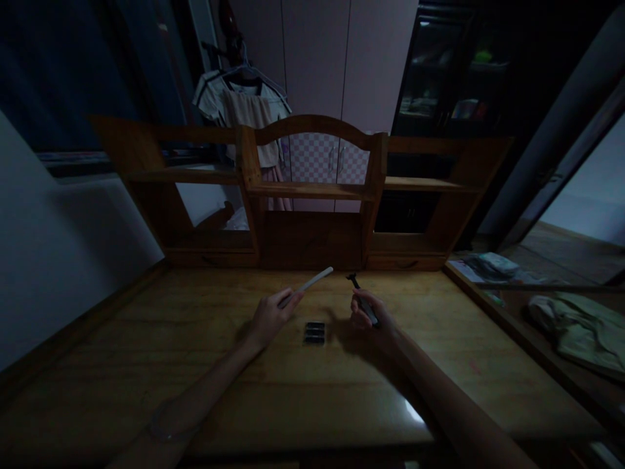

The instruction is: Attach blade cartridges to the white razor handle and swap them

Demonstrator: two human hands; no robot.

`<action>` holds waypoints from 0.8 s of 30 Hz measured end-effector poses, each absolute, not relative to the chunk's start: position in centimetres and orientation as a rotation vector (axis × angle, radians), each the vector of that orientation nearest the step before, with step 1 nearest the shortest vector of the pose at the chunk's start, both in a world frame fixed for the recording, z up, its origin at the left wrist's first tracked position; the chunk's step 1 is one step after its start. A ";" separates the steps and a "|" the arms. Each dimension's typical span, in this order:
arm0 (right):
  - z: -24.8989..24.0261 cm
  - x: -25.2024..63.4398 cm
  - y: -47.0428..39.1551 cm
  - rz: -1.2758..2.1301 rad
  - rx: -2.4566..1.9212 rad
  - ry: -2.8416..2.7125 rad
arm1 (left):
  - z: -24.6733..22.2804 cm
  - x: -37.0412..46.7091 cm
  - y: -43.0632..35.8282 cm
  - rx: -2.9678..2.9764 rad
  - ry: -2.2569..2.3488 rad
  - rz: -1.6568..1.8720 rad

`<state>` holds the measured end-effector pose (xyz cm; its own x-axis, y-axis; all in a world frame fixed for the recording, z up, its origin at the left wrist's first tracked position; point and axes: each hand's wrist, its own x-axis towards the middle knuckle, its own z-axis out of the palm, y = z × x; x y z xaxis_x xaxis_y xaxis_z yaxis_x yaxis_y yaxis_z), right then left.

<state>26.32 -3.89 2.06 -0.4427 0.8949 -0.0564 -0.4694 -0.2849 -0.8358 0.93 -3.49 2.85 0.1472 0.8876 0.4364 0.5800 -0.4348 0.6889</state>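
Note:
My left hand (pixel 271 315) is closed around the lower end of a pale slim stick (pixel 316 279). The stick slants up to the right with a rounded whitish tip; its exact kind is too dim to tell. In my right hand (pixel 375 316), closed as well, is a dark razor (pixel 365 305) with a grey handle. Its head points up and to the left, near the stick's tip but apart from it. Between and slightly below both hands, a small clear case of black razor cartridges (pixel 314 333) lies flat on the wooden desk (pixel 312 397).
A wooden shelf unit (pixel 312 190) with several compartments runs along the desk's back edge. To the right, beyond the raised desk rim, lies a pale green cloth bag (pixel 581 329). Clothes on a hanger (pixel 244 98) hang behind the shelf, before a pink wardrobe (pixel 317 71).

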 end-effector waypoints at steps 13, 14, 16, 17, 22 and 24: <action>1.9 26.8 -3.9 1.837 -0.719 -0.955 | 2.4 0.9 -3.5 2.084 1.405 1.165; 1.7 26.8 -3.8 1.839 -0.724 -0.958 | 2.5 0.9 -3.6 2.087 1.407 1.165; 1.5 27.0 -3.8 1.845 -0.741 -0.965 | 2.6 0.9 -3.6 2.092 1.405 1.167; 1.4 27.0 -3.7 1.849 -0.749 -0.969 | 2.7 0.9 -3.7 2.092 1.403 1.168; 1.7 27.0 -4.2 1.907 -0.813 -0.998 | 2.7 0.8 -3.6 2.090 1.411 1.178; 2.0 26.9 -4.6 1.921 -0.828 -1.014 | 2.6 0.8 -3.5 2.092 1.420 1.182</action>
